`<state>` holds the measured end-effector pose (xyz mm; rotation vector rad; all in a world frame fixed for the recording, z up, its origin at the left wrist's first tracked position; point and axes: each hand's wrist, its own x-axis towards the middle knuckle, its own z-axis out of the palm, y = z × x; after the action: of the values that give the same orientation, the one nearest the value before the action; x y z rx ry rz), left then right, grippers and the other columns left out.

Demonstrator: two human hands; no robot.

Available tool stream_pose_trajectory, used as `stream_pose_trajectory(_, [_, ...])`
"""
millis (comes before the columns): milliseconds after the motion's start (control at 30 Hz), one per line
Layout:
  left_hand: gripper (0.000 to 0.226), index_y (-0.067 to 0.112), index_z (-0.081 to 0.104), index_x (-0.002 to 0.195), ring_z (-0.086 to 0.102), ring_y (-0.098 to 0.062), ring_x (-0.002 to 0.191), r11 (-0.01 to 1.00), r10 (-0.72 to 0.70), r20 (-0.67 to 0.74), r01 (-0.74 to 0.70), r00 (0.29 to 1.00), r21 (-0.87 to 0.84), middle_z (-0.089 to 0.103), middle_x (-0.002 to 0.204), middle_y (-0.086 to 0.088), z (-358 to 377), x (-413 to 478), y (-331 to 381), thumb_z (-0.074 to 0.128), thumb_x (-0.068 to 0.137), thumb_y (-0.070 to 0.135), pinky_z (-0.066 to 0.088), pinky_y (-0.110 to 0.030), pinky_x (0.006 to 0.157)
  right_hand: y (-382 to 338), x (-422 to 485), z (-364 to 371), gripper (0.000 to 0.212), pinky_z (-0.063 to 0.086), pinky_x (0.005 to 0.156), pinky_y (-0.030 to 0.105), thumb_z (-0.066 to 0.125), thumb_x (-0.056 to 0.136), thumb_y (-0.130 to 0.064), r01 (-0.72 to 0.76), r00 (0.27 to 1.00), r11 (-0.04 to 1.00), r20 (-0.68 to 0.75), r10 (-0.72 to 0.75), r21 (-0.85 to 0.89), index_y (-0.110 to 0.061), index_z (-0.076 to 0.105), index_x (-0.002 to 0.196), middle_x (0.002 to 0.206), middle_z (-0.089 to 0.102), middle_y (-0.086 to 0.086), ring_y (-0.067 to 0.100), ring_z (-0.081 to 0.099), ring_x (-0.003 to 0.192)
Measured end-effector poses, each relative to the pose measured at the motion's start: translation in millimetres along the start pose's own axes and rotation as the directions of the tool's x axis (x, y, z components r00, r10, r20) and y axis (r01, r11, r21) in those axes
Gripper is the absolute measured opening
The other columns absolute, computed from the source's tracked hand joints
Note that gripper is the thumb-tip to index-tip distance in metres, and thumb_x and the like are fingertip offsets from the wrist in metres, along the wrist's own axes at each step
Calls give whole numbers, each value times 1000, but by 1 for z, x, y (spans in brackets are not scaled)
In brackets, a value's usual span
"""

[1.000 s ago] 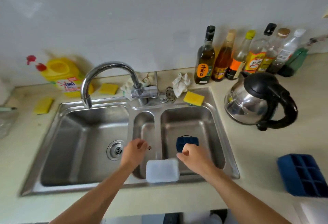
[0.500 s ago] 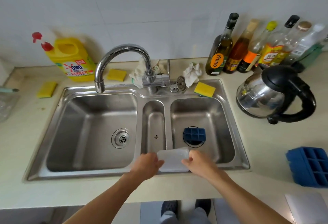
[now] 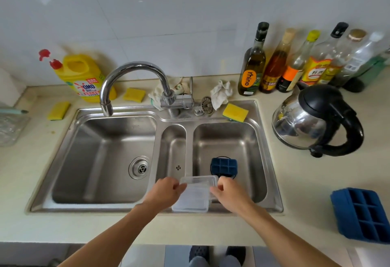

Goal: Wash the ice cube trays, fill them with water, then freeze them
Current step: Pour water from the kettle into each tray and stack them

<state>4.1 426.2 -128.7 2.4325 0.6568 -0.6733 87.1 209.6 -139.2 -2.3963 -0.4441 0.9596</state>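
Left hand [image 3: 166, 191] has come across from over the narrow middle basin since a second ago and now joins the right hand [image 3: 231, 196] on the clear tray [image 3: 194, 197]. Each grip is clamped on it, fingers curled over a side edge, the left at its 9 o'clock and the right at its 3 o'clock. That tray hangs over the front rim of the sink [image 3: 105, 207], at 6 o'clock of the steel basins. Its far edge looks raised, and I cannot tell whether it is one piece or two. Just past it at 12 o'clock, a small blue ice tray [image 3: 224, 166] lies over the drain of the right basin. A bigger blue ice tray [image 3: 360, 214] sits on the bench [image 3: 306, 182] out at 3 o'clock, well apart. The kettle [image 3: 314, 118] stands at 2 o'clock, bottles [image 3: 252, 66] line the wall behind it, and the tap [image 3: 130, 76] curves over the left basin.
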Motion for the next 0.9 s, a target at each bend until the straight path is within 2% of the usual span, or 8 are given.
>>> stream_pose_trajectory(67, [44, 8, 61, 72, 61, -22, 63, 989, 8, -89, -21, 996, -147, 69, 73, -9, -2, 5, 13, 54, 100, 41, 51, -36, 62, 5, 4, -20, 25, 45, 62, 31, 58, 98, -37, -10, 998, 990, -56, 17, 138, -17, 57, 83, 74, 65, 1, 11, 56, 62])
stream_pose_trajectory(167, [33, 15, 64, 74, 58, -1, 48, 963, 31, -50, -43, 998, -265, 67, 67, 3, -4, 13, 38, 56, 101, 31, 49, -18, 52, 15, 9, -42, 27, 47, 59, 27, 60, 98, -31, -27, 992, 950, -109, 64, 312, -6, 61, 89, 69, 67, 1, 0, 54, 48])
stream_pose_trajectory(400, [18, 13, 64, 85, 65, -12, 59, 933, 16, 88, 17, 996, -360, 70, 76, -6, -4, 66, 84, 58, 102, 18, 53, -18, 51, 48, 38, -51, 16, 53, 58, 30, 55, 103, -23, -152, 970, 937, -136, 203, 316, -14, 65, 94, 79, 70, 2, 11, 63, 62])
stream_pose_trajectory(467, [20, 11, 63, 85, 64, -15, 59, 946, -8, 152, 56, 988, -318, 68, 75, -8, 3, 91, 92, 57, 102, 18, 55, -22, 53, 57, 55, -45, 18, 57, 65, 35, 54, 103, -19, -193, 956, 941, -164, 245, 279, -9, 65, 94, 83, 71, 6, 16, 65, 67])
stream_pose_trajectory(600, [26, 5, 66, 88, 70, -23, 68, 988, -22, 247, 59, 969, -143, 70, 79, -13, 24, 138, 102, 52, 104, 19, 63, -34, 69, 72, 91, -29, 13, 37, 49, 16, 52, 104, -13, -275, 918, 951, -256, 304, 143, -8, 62, 98, 83, 62, 2, 8, 55, 63])
stream_pose_trajectory(733, [16, 5, 64, 92, 66, -18, 60, 1000, 6, 235, -9, 972, 11, 64, 72, -6, 47, 172, 105, 53, 99, 15, 53, -26, 50, 84, 119, -10, 10, 42, 58, 25, 54, 101, -8, -336, 892, 932, -273, 361, 135, -5, 62, 108, 96, 69, 10, 24, 67, 84])
stream_pose_trajectory(833, [19, 4, 64, 109, 70, -26, 82, 987, 26, 261, -66, 965, 143, 68, 95, -13, 63, 189, 103, 58, 98, 18, 58, -31, 65, 93, 134, 1, 17, 48, 64, 31, 60, 97, -3, -356, 895, 928, -246, 373, 110, -6, 58, 113, 106, 69, 13, 30, 69, 95])
stream_pose_trajectory(900, [25, 3, 65, 114, 66, -25, 84, 969, 37, 288, -105, 957, 224, 66, 97, -13, 71, 196, 100, 59, 98, 21, 50, -29, 70, 99, 140, 6, 21, 51, 68, 33, 63, 96, -6, -346, 901, 934, -245, 358, 93, -8, 56, 115, 109, 69, 14, 31, 69, 98])
